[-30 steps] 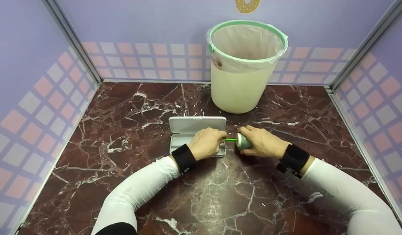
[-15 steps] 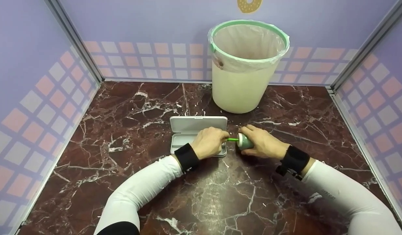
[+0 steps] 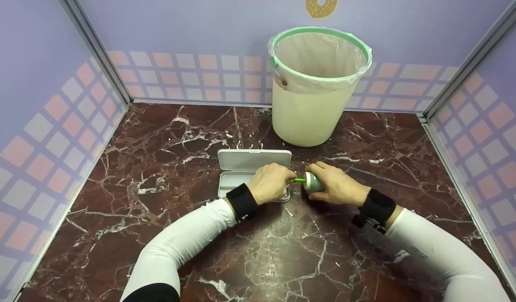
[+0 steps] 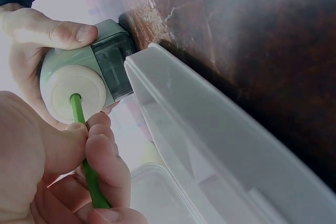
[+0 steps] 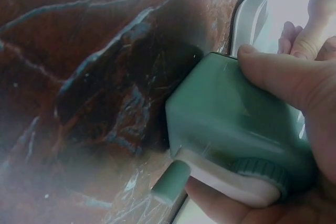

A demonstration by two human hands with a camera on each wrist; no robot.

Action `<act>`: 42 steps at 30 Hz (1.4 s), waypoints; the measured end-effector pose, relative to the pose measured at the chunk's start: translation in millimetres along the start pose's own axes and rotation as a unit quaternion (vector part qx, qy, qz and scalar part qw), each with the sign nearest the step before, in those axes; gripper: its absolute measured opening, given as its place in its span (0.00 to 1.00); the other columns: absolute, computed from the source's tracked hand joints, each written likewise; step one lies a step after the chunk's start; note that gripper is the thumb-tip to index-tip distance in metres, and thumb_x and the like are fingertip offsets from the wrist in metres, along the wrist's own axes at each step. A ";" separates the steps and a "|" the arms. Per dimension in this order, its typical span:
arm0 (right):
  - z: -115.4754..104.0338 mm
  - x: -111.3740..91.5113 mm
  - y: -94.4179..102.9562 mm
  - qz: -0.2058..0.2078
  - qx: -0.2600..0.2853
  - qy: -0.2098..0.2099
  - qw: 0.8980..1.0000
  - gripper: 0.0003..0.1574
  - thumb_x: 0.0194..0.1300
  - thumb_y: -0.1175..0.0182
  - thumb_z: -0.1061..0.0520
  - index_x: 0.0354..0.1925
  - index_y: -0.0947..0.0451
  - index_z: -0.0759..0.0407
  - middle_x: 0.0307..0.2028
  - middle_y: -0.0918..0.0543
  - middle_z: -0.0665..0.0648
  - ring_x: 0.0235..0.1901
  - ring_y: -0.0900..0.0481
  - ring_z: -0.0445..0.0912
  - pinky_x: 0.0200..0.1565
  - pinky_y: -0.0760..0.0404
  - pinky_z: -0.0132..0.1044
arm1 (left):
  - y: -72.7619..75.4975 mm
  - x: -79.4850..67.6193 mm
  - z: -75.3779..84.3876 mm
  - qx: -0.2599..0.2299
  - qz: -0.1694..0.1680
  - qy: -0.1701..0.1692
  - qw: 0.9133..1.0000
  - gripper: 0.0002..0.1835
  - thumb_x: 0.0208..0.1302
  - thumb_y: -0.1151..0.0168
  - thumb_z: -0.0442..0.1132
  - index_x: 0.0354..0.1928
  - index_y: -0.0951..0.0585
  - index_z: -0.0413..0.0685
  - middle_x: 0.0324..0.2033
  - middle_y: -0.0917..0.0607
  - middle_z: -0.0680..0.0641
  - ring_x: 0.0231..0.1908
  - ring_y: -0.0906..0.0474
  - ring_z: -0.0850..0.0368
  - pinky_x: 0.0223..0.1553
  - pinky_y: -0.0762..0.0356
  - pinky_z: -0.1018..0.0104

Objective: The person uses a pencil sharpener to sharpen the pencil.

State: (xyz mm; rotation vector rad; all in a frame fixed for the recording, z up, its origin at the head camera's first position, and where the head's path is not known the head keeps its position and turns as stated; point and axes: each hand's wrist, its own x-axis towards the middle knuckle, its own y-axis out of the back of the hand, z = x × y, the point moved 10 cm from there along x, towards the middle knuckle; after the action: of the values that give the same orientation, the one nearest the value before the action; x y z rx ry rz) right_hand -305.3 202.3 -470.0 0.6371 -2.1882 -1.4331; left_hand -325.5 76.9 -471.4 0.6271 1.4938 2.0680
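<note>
My left hand (image 3: 272,183) pinches a green pencil (image 4: 92,179) between thumb and fingers. The pencil's far end sits in the hole of a pencil sharpener (image 4: 73,85), a green crank model with a cream round face and a dark see-through drawer. Around the sharpener's body curls my right hand (image 3: 339,183), thumb on one side and fingers on the other. In the right wrist view the cream crank (image 5: 226,182) with its green knob hangs free of the fingers. Under my left hand lies an open pale grey pencil case (image 3: 254,158), lid raised, partly hidden by that hand.
A cream bin (image 3: 307,113) with a green rim and a clear liner stands behind the sharpener, against the back wall. Patterned lilac walls (image 3: 178,33) close off the back and both sides of the dark red marbled tabletop (image 3: 157,142). Small pale bits are scattered near the case.
The left hand has edged right toward the sharpener, and less of the green pencil shows between the hands. The right hand keeps its hold on the sharpener in nearly the same place.
</note>
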 end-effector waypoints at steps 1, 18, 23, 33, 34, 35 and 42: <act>-0.1 -0.1 -0.5 0.000 0.002 -0.001 1.000 0.41 0.59 0.15 0.54 0.64 0.23 0.61 0.51 0.15 0.62 0.47 0.13 0.56 0.49 0.11 0.55 | -0.3 0.1 0.2 0.003 -0.003 0.000 1.000 0.10 0.68 0.32 0.32 0.40 0.07 0.55 0.28 0.10 0.50 0.27 0.21 0.54 0.31 0.15 0.54; -2.0 0.0 0.4 0.011 0.000 0.007 1.000 0.40 0.57 0.14 0.55 0.62 0.23 0.63 0.50 0.16 0.62 0.45 0.13 0.55 0.47 0.11 0.54 | -4.1 3.9 5.1 -0.017 0.006 -0.005 1.000 0.12 0.62 0.37 0.27 0.35 0.09 0.51 0.27 0.11 0.48 0.28 0.17 0.51 0.34 0.12 0.53; -2.9 -0.1 1.0 0.012 -0.002 0.006 1.000 0.41 0.58 0.14 0.56 0.63 0.23 0.63 0.51 0.16 0.62 0.45 0.14 0.55 0.45 0.11 0.54 | -2.9 4.2 8.8 -0.027 0.018 -0.017 0.999 0.11 0.65 0.36 0.28 0.35 0.09 0.51 0.28 0.10 0.48 0.30 0.13 0.48 0.36 0.11 0.50; -3.8 0.1 0.4 0.015 -0.007 0.006 1.000 0.40 0.57 0.15 0.57 0.62 0.23 0.62 0.50 0.16 0.62 0.44 0.14 0.55 0.45 0.11 0.54 | -4.1 4.0 10.5 -0.036 0.020 -0.014 0.999 0.13 0.65 0.36 0.27 0.38 0.07 0.51 0.29 0.09 0.47 0.29 0.16 0.51 0.37 0.10 0.52; -3.8 0.3 0.5 0.014 -0.007 0.006 1.000 0.40 0.57 0.15 0.57 0.62 0.23 0.62 0.50 0.16 0.62 0.44 0.14 0.55 0.45 0.11 0.54 | -4.0 4.3 10.4 -0.037 0.020 -0.013 0.999 0.13 0.65 0.36 0.27 0.38 0.07 0.51 0.29 0.09 0.47 0.29 0.16 0.51 0.37 0.10 0.52; -3.8 0.4 0.6 0.015 -0.009 0.006 1.000 0.40 0.57 0.15 0.56 0.63 0.23 0.62 0.50 0.16 0.62 0.44 0.13 0.55 0.45 0.11 0.54 | -4.0 4.5 10.2 -0.037 0.020 -0.012 0.999 0.13 0.65 0.36 0.27 0.38 0.07 0.51 0.29 0.08 0.47 0.29 0.15 0.51 0.37 0.10 0.53; -5.4 0.5 0.8 0.025 -0.014 0.011 1.000 0.41 0.56 0.14 0.56 0.62 0.23 0.63 0.52 0.15 0.64 0.45 0.12 0.58 0.46 0.10 0.56 | -5.0 6.2 10.3 -0.042 0.021 -0.017 0.999 0.14 0.62 0.37 0.25 0.37 0.08 0.51 0.28 0.10 0.47 0.29 0.16 0.51 0.35 0.12 0.53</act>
State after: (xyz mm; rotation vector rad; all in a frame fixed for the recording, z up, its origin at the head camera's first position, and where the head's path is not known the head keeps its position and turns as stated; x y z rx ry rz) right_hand -302.6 198.4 -467.2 0.5808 -2.1484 -1.4232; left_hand -323.0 89.6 -472.7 0.6618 1.3780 2.1301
